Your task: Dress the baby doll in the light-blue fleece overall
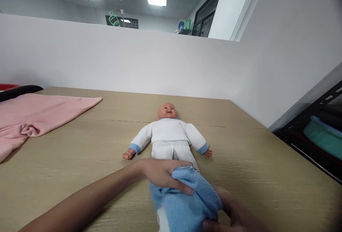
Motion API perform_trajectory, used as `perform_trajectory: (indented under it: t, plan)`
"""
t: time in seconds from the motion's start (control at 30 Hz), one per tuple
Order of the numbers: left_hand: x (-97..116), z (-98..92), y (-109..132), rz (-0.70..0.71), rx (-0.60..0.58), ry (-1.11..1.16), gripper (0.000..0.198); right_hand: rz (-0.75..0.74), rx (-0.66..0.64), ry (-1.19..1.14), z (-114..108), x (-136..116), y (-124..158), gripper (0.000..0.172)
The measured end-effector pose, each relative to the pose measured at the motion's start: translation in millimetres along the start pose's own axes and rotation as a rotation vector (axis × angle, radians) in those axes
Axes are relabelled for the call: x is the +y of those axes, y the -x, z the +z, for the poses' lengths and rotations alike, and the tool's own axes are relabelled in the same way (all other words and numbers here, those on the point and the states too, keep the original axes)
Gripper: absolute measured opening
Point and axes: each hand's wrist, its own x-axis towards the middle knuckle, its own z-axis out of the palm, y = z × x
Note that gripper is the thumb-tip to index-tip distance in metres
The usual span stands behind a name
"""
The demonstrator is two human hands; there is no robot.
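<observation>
A baby doll (171,130) in a white top and white trousers with blue cuffs lies on its back, head toward the wall and arms spread. Over its lower legs is a bunched blue terry cloth garment (187,203). My left hand (165,176) grips the garment's upper edge, thumb on the outside and fingers behind it, close to the doll's legs. At the lower right, my right hand (224,210) holds the garment's side, with its thumb on the fabric and its other fingers partly hidden. The doll's feet are hidden by the cloth.
The doll lies on a wooden table (93,146) against a white partition wall (120,61). A pink cloth (48,114) is spread at the left, near a black and red item (21,90). A black rack (307,132) holding a teal container (324,135) stands at the right.
</observation>
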Motion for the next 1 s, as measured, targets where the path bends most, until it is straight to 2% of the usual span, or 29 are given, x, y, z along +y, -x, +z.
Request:
perform_trajectory:
  t: [0.07,0.17,0.27,0.37,0.4,0.47,0.5,0.57,0.63,0.67,0.73,0.77,0.9,1.0]
  plan:
    - [-4.3,-3.7,1.1,-0.041,-0.009,0.001,0.05,-0.027,0.02,-0.126,-0.1,0.6,-1.9,0.068]
    - [-14.2,-11.7,2.8,-0.134,-0.123,0.082,0.071,0.03,0.025,-0.301,0.6,3.4,-4.9,0.051]
    - [-18.5,-15.2,3.4,-0.178,-0.201,0.105,0.076,0.016,0.014,-0.334,9.1,5.1,-5.7,0.057]
    - [-13.1,-10.6,1.7,-0.156,-0.138,0.078,0.065,-0.035,-0.008,-0.31,28.9,5.6,-5.4,0.079]
    - [-9.9,-7.9,1.0,-0.128,-0.093,0.06,0.061,-0.032,-0.022,-0.292,37.2,5.7,-5.7,0.079]
    - [-3.3,-2.2,0.2,-0.072,-0.009,0.004,0.052,-0.001,0.0,-0.255,52.7,5.5,-6.5,0.067]
    - [-0.5,0.2,0.3,-0.059,0.018,-0.022,0.048,0.01,0.064,-0.24,58.7,4.9,-7.0,0.059]
    - [3.8,3.6,1.0,-0.072,0.027,-0.029,0.047,-0.012,0.286,-0.204,65.6,2.7,-7.6,0.046]
    - [6.4,6.0,1.8,-0.108,-0.016,0.029,0.052,-0.135,0.496,-0.139,66.6,0.0,-7.7,0.035]
    - [7.2,7.3,1.9,-0.123,-0.041,0.053,0.055,-0.216,0.561,-0.091,66.1,-0.9,-7.6,0.031]
    - [8.0,11.2,1.3,-0.15,-0.054,0.035,0.054,-0.33,0.639,0.035,65.7,-0.8,-7.1,0.023]
    - [7.9,13.9,0.6,-0.159,-0.031,-0.013,0.047,-0.339,0.676,0.103,66.3,0.4,-6.8,0.022]
    - [5.0,26.4,-3.7,-0.134,0.211,-0.234,0.02,-0.185,0.789,0.322,73.3,10.4,-4.3,0.027]
    - [1.0,34.5,-6.3,-0.122,0.361,-0.378,0.019,-0.097,0.788,0.358,81.7,21.3,-0.6,0.034]
